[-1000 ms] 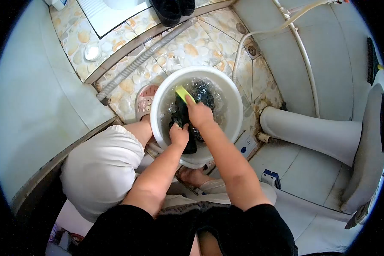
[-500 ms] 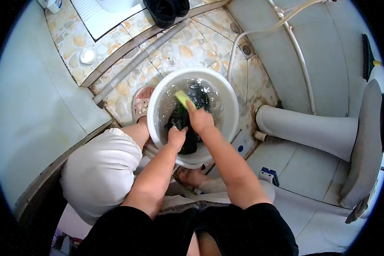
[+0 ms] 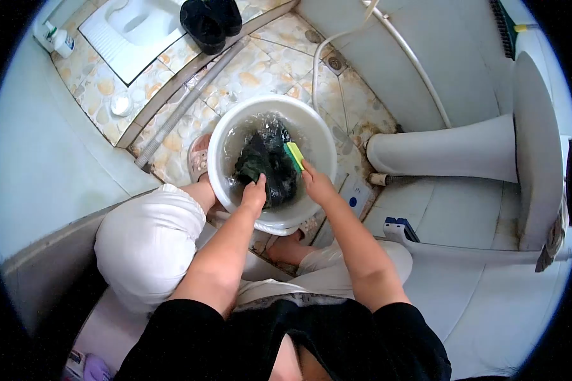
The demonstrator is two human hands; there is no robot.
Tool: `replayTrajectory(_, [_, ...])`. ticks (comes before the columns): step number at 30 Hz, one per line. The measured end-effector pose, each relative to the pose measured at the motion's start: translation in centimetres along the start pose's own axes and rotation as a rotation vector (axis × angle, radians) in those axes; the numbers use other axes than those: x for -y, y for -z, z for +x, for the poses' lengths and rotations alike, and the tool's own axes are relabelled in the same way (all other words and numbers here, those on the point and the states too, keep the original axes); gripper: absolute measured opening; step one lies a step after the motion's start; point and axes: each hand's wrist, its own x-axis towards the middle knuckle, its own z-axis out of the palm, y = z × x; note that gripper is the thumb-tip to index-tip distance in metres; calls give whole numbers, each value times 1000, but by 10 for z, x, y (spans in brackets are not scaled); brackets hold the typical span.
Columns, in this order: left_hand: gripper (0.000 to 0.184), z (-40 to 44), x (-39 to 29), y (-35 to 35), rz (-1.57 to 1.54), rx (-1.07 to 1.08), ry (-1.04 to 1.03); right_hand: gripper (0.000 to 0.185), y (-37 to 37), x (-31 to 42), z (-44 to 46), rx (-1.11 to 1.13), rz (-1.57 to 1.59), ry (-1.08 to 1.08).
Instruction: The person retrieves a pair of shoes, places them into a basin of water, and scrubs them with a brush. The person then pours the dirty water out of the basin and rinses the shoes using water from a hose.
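Note:
A white basin of water stands on the floor between my feet. Dark wet cloth, perhaps a garment, lies partly under the water in it. At the cloth's near left edge, my left hand is closed on the fabric. My right hand grips a yellow-green scrub brush by its near end. The brush is over the right side of the cloth, its green side facing left; whether it touches the cloth I cannot tell.
A squat toilet and black shoes are on the raised step beyond. A grey hose runs along that step. To the right are a sink pedestal and a wall pipe. A pink clog is left of the basin.
My right hand has moved right and toward me with the brush, which has turned. My left hand still holds the cloth, which looks more spread out. The whole view has shifted.

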Motion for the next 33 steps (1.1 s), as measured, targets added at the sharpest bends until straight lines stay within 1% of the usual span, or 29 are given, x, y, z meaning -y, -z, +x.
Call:
replayTrajectory(1, [55,13,8,-1,-66,65,-11,37,11,14,-15,71,93,-42])
replayTrajectory(2, [55,7,1,-1,-64,68,-22,37,19,28,-30,145,187,-84])
replayTrajectory(4, [56,-10,-16,-1,-340,38,121,40,23,53,-62,326,-50,-45])
replayTrajectory(5, [57,23,9,-5,-479,174,113,41,24,69,-71,314,-216,-61])
replayTrajectory(6, [57,12,2,-9,-475,175,104,41,19,72,-68,305,-212,-57])
replayTrajectory(8, [56,-24,-14,-21,-458,55,129,37,7,72,-53,26,-263,77])
replayTrajectory(9, [54,-31,-14,-21,-556,155,111,35,5,76,-41,2,-264,106])
replayTrajectory(10, [51,-29,-12,-24,-556,115,130,36,10,82,-34,40,-287,91])
replayTrajectory(12, [48,-22,-12,-17,-876,157,182,37,15,92,-46,71,-296,117])
replayTrajectory(13, [48,-10,-7,-16,-859,153,171,37,22,96,-59,61,-278,117])
replayTrajectory(15, [45,13,-2,-20,-1111,179,92,38,41,90,-88,78,-265,130])
replayTrajectory(16, [43,-7,-19,-17,-1064,179,104,40,46,75,-90,72,-239,42])
replayTrajectory(17, [43,-7,-24,-15,-1094,176,92,40,55,59,-93,52,-122,-90])
replayTrajectory(19, [43,-8,-37,-4,-1177,141,87,39,71,33,-101,-16,-23,-281])
replayTrajectory(20, [42,2,-39,-2,-1271,204,11,39,67,29,-100,-32,-4,-282])
replayTrajectory(22, [40,-12,-54,2,-1267,267,-51,39,62,34,-100,-229,251,-121])
replayTrajectory(23, [40,-20,-57,4,-1249,272,-61,40,55,41,-97,-181,347,-147])
replayTrajectory(24, [38,-28,-56,7,-1170,286,-39,40,30,37,-85,-321,405,31])
replayTrajectory(26, [37,-32,-51,8,-1069,296,-20,40,16,60,-76,-373,329,134])
replayTrajectory(27, [36,-27,-46,7,-1084,352,-66,42,13,73,-73,-356,267,149])
replayTrajectory(28, [34,-18,-38,8,-1098,405,-108,43,14,86,-72,-266,241,138])
replayTrajectory(29, [33,-1,-31,11,-1026,410,2,44,11,96,-71,-219,191,155])
replayTrajectory(30, [31,-21,-40,8,-1034,349,-7,44,8,103,-69,-172,140,175])
replayTrajectory(31, [30,-18,-39,12,-1031,329,15,44,-2,101,-66,-225,93,209])
replayTrajectory(32, [29,-13,-37,16,-1026,306,39,44,-10,97,-65,-220,110,208])
replayTrajectory(33, [29,-6,-36,16,-1024,241,5,45,-12,94,-65,-238,154,190])
